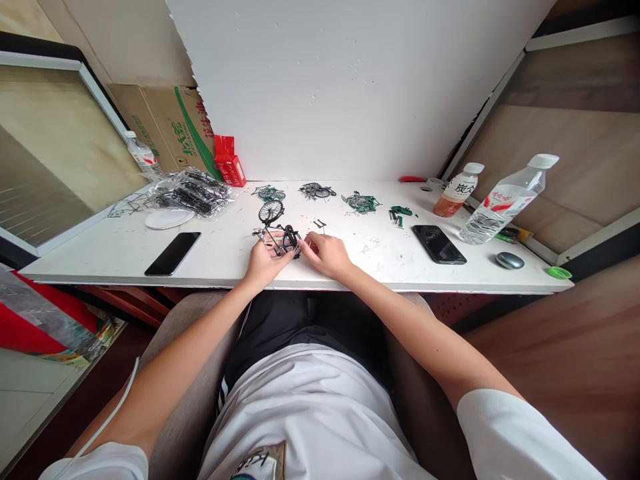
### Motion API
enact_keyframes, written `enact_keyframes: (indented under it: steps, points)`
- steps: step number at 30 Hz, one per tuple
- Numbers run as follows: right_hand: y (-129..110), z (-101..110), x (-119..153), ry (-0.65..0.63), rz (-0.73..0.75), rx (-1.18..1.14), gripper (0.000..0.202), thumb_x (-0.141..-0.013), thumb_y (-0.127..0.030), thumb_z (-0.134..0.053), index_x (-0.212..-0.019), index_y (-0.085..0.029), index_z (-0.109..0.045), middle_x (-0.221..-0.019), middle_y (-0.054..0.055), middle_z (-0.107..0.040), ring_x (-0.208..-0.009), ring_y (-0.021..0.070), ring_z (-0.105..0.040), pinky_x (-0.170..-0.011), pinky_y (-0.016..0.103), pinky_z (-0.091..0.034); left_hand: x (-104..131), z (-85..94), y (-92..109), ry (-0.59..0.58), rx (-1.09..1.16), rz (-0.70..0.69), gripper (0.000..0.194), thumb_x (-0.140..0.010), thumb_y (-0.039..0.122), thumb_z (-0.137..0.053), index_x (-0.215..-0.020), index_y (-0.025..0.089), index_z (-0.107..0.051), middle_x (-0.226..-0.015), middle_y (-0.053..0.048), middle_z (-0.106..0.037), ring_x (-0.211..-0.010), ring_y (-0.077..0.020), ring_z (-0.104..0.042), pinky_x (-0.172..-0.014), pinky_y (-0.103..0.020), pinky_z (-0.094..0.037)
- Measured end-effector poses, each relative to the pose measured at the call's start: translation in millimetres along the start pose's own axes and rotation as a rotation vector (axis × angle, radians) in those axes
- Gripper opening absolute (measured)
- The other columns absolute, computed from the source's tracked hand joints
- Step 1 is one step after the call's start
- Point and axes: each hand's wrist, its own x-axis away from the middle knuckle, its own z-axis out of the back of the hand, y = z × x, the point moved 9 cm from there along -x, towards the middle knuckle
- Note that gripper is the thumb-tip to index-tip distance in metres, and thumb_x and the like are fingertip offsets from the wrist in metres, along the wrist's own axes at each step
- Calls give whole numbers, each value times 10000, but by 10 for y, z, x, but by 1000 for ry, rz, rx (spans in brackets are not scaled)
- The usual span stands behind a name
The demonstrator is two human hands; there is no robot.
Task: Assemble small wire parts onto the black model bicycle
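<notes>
Bicycle model (286, 235) gripped in left hand (266, 262); right hand (327, 255) half-curled at nearer wheel (295, 245), grip unclear

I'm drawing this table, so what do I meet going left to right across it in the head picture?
Left phone → red box → toy bike → right hand's fingers → largest green pile → right phone → silver oval thing → green cap.

Left hand (267, 263) partly behind miniature bicycle (289, 238)
</notes>
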Motion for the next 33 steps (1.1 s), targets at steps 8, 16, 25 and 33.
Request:
enact_keyframes:
  steps: [8,16,25,33]
  points:
    - [29,-43,-16,-17,-6,73,376,-1153,-434,-456,-905,-225,-647,-838,65,-763,-735,204,-659,-651,314,-302,-3,-5,-29,-11,-12,10,634,-742,366,-940,-1259,186,-620,-1174,-154,-814,-1047,-282,-828,-1043,-487,-656]
    - [-11,-1,-3,2,39,-68,177,-1085,-383,-599,-1130,-232,-679,-951,38,-774,-840,198,-680,-669,290,-363,-20,33,-58,25,-23,14,658,-736,377,-940,-1261,180,-595,-1163,-163,-803,-1057,-283,-826,-1049,-491,-650]
    - [-19,-54,-1,-32,80,-71,158,-1091,-338,-584,-1028,-224,-674,-988,66,-743,-896,211,-652,-711,297,-405,36,32,3,46,-7,-19,754,-793,376,-901,-1391,223,-469,-1188,-136,-780,-1106,-267,-815,-1007,-437,-664]
    - [-36,-75,3,-46,112,-44,257,-1117,-379,-557,-929,-223,-638,-934,58,-687,-830,195,-601,-696,293,-367,46,-52,143,-59,-138,-100,733,-745,305,-926,-1410,180,-644,-1354,-172,-752,-1161,-278,-773,-1034,-416,-640]
